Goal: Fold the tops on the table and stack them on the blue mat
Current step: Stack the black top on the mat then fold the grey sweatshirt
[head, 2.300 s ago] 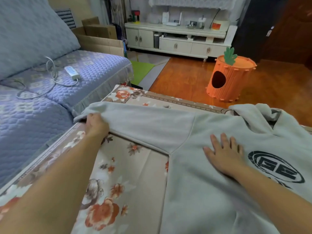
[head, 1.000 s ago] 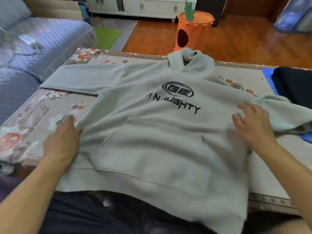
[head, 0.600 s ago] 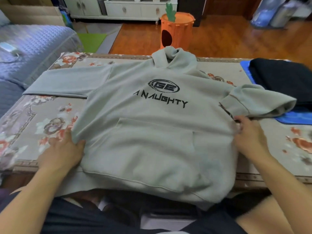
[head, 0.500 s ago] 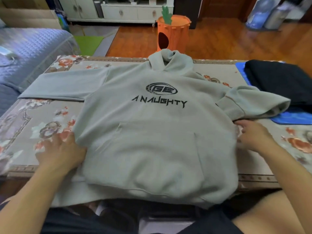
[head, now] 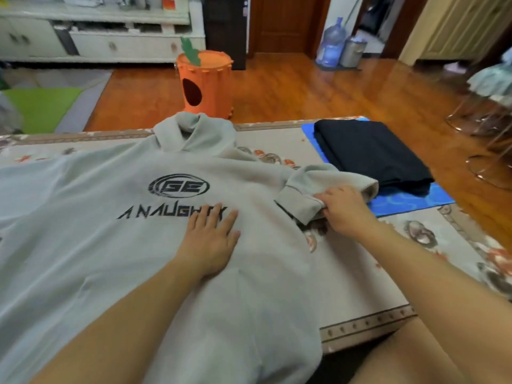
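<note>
We see a grey hoodie spread face-up across the bench, its hood lying at the far edge and its hem hanging over the near edge; black lettering and a round logo run across the chest. Our left hand lies flat on the chest just below the lettering, fingers straight and slightly spread, pressing the cloth down; its fingertips cover the last letters. Our right hand is curled round the cuff of the right sleeve, pinching the ribbed edge; the sleeve is bent back on itself, its fold lying partly on the blue mat, and the cuff sits at the side of the hoodie's body.

The blue mat lies at the far right of the bench; on it rests a folded black top, flat, close beside the bent sleeve; we cannot tell whether they touch. The bench wears a pale cloth with orange flowers and a patterned border.

Beyond the bench stands an orange carrot-shaped bin on the wooden floor; a white cabinet runs along the far wall; a water bottle and a metal pot stand side by side near a doorway; a green rug lies at the left.
</note>
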A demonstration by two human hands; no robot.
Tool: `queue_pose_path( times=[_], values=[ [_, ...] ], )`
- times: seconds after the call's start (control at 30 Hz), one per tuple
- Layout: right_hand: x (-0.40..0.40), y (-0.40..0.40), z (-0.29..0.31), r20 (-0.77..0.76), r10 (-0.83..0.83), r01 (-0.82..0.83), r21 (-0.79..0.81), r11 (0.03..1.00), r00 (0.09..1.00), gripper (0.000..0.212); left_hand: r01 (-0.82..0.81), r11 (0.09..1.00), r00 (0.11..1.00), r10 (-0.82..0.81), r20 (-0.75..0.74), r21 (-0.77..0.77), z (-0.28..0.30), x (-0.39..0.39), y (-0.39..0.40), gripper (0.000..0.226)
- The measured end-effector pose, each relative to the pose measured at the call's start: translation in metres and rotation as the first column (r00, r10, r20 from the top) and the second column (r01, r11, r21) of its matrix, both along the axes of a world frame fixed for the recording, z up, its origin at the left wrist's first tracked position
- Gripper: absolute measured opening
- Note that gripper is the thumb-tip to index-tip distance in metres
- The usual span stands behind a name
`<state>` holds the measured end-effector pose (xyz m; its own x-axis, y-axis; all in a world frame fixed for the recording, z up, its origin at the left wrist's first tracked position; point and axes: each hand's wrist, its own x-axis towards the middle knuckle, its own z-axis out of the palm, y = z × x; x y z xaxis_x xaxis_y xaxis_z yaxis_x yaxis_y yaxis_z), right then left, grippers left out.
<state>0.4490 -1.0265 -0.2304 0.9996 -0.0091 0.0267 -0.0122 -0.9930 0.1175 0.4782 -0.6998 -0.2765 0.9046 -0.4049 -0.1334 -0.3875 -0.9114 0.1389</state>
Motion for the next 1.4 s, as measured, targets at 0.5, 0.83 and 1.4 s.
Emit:
queue_pose_path(
  times=[0.5, 0.83, 1.4],
  values=[
    [0.055, -0.124, 0.063, 0.387, -0.771, 0.501, 0.596, 0.628, 0.506, 0.068, -0.053, 0.998, 0.995, 0.050, 0.090, 0.030, -0.018, -0.005, 0.000, 0.071],
    [0.035, -0.105, 0.047, -0.279, 0.059, -0.178, -0.424, 0.888, 0.958, 0.043, -0.052, 0.999, 0.994, 0.050, 0.100, 0.011, -0.021, -0.006, 0.002, 0.068],
    [-0.115, -0.149, 0.059, -0.464, -0.778, 0.669, -0.419, 0.614, 0.424, 0.043, -0.046, 0.992, 0.997, 0.038, 0.066, 0.120, 0.004, 0.007, -0.012, 0.058]
  ],
)
